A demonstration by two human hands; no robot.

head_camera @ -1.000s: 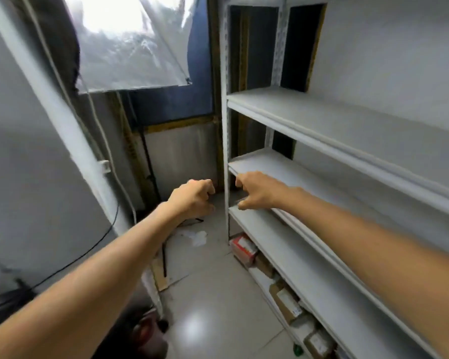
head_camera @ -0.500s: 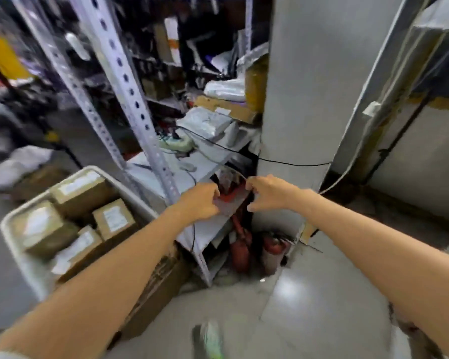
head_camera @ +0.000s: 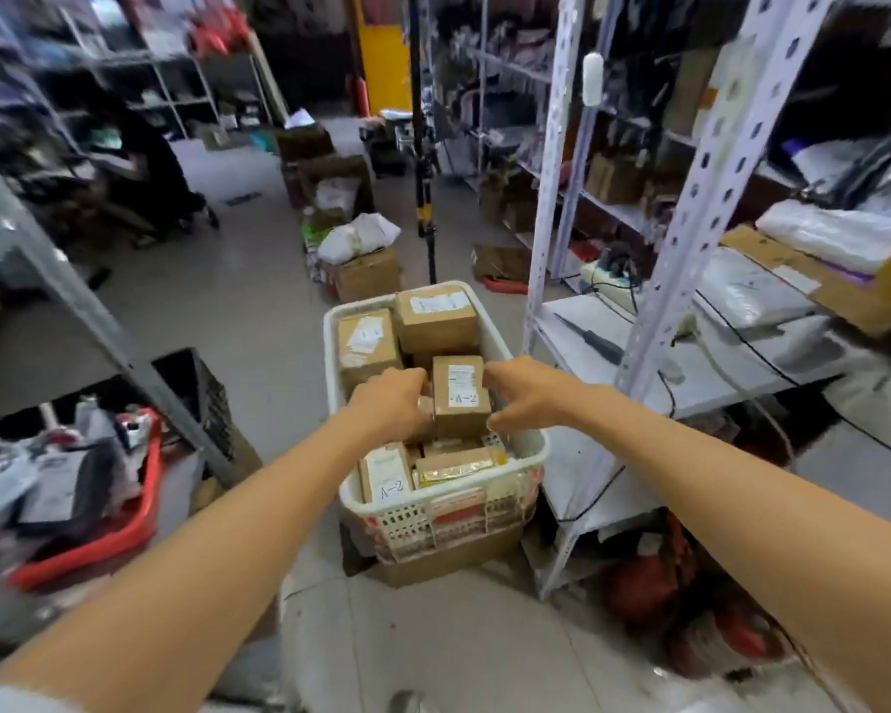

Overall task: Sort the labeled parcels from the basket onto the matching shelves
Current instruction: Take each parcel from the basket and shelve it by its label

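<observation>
Here, a white slotted-steel rack fills the right side, its lower shelf carrying cables and plastic-wrapped packages. Just left of it, on the pale floor, a white basket sits on top of a flat cardboard box. A red tub of clutter lies well apart to the left. The basket is packed with brown labeled parcels. The largest parcel is at the far end, and a near parcel marked "A-2" stands against the front wall. The middle parcel stands higher than the others and carries a similar handwritten mark on its white label. The left hand has its fingers curled against that parcel's left side; I cannot tell whether it actually grips. The right hand is at the parcel's right side with thumb and fingers spread, not closed on it.
</observation>
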